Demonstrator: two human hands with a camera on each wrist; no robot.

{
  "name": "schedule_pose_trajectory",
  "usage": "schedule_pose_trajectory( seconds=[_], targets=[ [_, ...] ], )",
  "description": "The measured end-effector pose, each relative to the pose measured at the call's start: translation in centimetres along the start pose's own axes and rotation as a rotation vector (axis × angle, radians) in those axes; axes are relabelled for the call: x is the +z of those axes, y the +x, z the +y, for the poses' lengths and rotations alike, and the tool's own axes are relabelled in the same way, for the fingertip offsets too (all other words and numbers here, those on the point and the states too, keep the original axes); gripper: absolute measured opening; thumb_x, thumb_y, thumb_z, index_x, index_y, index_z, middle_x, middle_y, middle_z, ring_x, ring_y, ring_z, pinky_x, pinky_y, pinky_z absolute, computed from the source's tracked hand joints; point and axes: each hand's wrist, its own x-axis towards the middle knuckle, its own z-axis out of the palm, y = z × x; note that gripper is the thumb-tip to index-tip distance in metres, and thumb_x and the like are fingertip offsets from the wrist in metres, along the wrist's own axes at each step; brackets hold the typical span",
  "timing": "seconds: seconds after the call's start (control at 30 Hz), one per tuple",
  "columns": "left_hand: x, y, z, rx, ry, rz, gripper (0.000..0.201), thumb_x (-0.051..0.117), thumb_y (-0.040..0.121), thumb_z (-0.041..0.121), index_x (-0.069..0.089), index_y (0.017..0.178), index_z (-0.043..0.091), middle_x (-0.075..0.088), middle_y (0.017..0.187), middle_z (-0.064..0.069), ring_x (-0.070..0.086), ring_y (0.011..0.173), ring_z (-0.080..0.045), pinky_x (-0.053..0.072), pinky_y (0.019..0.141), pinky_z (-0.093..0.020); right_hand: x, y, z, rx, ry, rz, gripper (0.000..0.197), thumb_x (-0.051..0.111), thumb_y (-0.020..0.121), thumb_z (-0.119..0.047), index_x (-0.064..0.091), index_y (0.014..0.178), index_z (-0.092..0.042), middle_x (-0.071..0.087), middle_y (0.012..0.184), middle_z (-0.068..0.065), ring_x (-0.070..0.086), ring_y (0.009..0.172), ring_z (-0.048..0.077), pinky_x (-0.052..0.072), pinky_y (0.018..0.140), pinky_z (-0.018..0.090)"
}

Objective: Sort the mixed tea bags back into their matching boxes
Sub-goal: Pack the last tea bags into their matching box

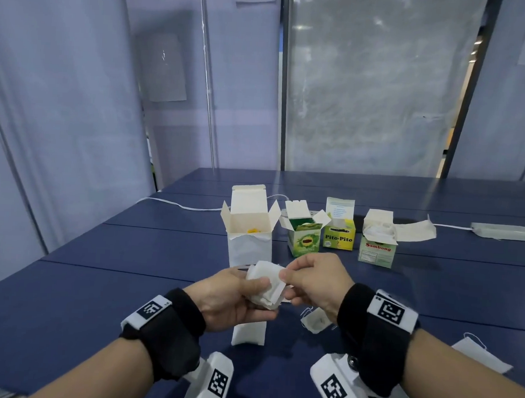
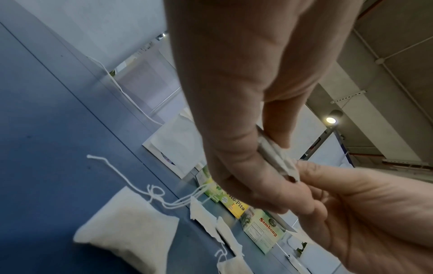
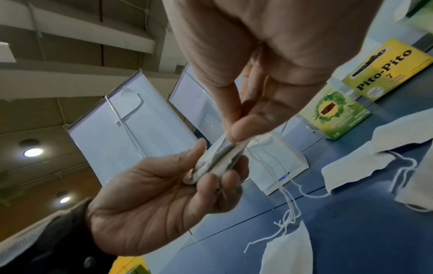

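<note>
Both hands pinching stacked tea bags

Counter noted dark blue. Tea bags white. Tall box plain white; Pito-Pito box yellow, black lettering; Sambong box pale green, red lettering. Wrist straps black.

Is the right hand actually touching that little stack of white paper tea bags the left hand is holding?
Touching. The right wrist view shows the right hand pinching the top edge of the stack of white paper tea bags, which the left hand grips from below.
</note>
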Motion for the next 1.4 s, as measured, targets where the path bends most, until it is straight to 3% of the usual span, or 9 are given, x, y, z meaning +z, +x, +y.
schedule_pose_trajectory(
  seconds=[0.3, 0.37, 0.5, 0.67, 0.83, 1.0, 1.23, 1.33, 1.4],
  targets=[
    [-3.3, -1.6, 1.4, 0.027, -0.100, 0.120, 0.023, 0.042, 0.098, 0.001, 0.054, 0.110, -0.014, 0.071, 0.091, -0.021, 0.070, 0.075, -0.028, 0.061, 0.069, -0.039, 0.6, 1.5, 1.0, -0.061, -0.328, 0.015, 0.015, 0.065, 0.084, -0.013, 0.068, 0.069, -0.013, 0.064, 0.069, 0.007, 0.056, 0.053, 0.017, 0.046, 0.044, 0.024],
    [-4.4, -2.0, 1.9, 0.050, -0.143, 0.186, 0.025, 0.041, 0.098, 0.001, 0.053, 0.114, -0.014, 0.069, 0.094, -0.022, 0.070, 0.076, -0.029, 0.061, 0.069, -0.039, 1.4, 1.8, 1.6, -0.057, -0.555, -0.103, 0.005, 0.069, 0.083, -0.021, 0.068, 0.079, -0.018, 0.068, 0.079, 0.002, 0.062, 0.065, 0.017, 0.049, 0.051, 0.025],
    [-6.1, -2.8, 2.8, 0.090, -0.196, 0.281, 0.027, 0.042, 0.098, 0.003, 0.051, 0.118, -0.014, 0.062, 0.107, -0.022, 0.063, 0.088, -0.030, 0.060, 0.069, -0.040, 3.6, 2.3, 2.6, -0.051, -0.978, -0.251, 0.036, 0.071, 0.078, -0.042, 0.063, 0.105, -0.019, 0.065, 0.108, 0.000, 0.062, 0.095, 0.018, 0.053, 0.082, 0.030],
    [-7.5, -3.5, 3.0, 0.125, -0.237, 0.334, 0.022, 0.042, 0.099, 0.003, 0.054, 0.108, -0.013, 0.065, 0.099, -0.020, 0.062, 0.088, -0.031, 0.059, 0.070, -0.041, 4.8, 2.3, 3.2, -0.004, -1.186, -0.338, 0.046, 0.077, 0.072, -0.041, 0.058, 0.103, -0.014, 0.065, 0.105, 0.005, 0.062, 0.095, 0.022, 0.052, 0.080, 0.031],
    [-7.7, -3.2, 2.2, 0.106, -0.213, 0.341, 0.022, 0.040, 0.099, 0.004, 0.057, 0.101, -0.010, 0.070, 0.081, -0.018, 0.061, 0.081, -0.030, 0.060, 0.064, -0.042, 3.5, 1.7, 3.0, 0.054, -1.079, -0.426, 0.022, 0.079, 0.073, -0.027, 0.061, 0.080, -0.017, 0.062, 0.075, 0.000, 0.053, 0.058, 0.013, 0.044, 0.043, 0.019],
    [-6.5, -2.1, 1.1, 0.036, -0.104, 0.348, 0.022, 0.042, 0.099, 0.007, 0.057, 0.100, -0.009, 0.063, 0.081, -0.020, 0.060, 0.075, -0.032, 0.061, 0.058, -0.039, 2.2, 0.9, 3.8, 0.106, -0.856, -0.448, 0.026, 0.070, 0.077, -0.009, 0.049, 0.079, -0.025, 0.063, 0.081, 0.012, 0.053, 0.066, 0.025, 0.044, 0.050, 0.029],
    [-5.3, -1.0, -0.4, -0.019, -0.057, 0.292, 0.022, 0.043, 0.100, 0.007, 0.055, 0.106, -0.011, 0.062, 0.086, -0.024, 0.065, 0.076, -0.039, 0.059, 0.058, -0.042, -0.7, 0.5, 2.8, 0.111, -0.644, -0.373, 0.016, 0.057, 0.088, -0.008, 0.065, 0.078, -0.017, 0.060, 0.072, 0.007, 0.055, 0.066, 0.018, 0.051, 0.055, 0.023],
    [-4.6, -0.5, -1.3, -0.051, -0.041, 0.257, 0.022, 0.041, 0.100, 0.006, 0.054, 0.109, -0.010, 0.062, 0.090, -0.025, 0.067, 0.077, -0.041, 0.059, 0.059, -0.043, -2.6, 0.0, 1.7, 0.167, -0.343, -0.302, 0.014, 0.056, 0.092, -0.007, 0.063, 0.081, -0.010, 0.061, 0.071, 0.014, 0.058, 0.066, 0.026, 0.051, 0.060, 0.033],
    [-3.9, 0.0, -1.8, -0.070, -0.013, 0.243, 0.022, 0.041, 0.100, 0.006, 0.053, 0.111, -0.009, 0.062, 0.091, -0.026, 0.067, 0.077, -0.041, 0.060, 0.059, -0.044, -3.7, -0.3, 1.1, 0.194, -0.107, -0.234, 0.010, 0.055, 0.094, -0.005, 0.062, 0.087, -0.006, 0.062, 0.067, 0.014, 0.060, 0.056, 0.020, 0.053, 0.052, 0.029]
  ],
)
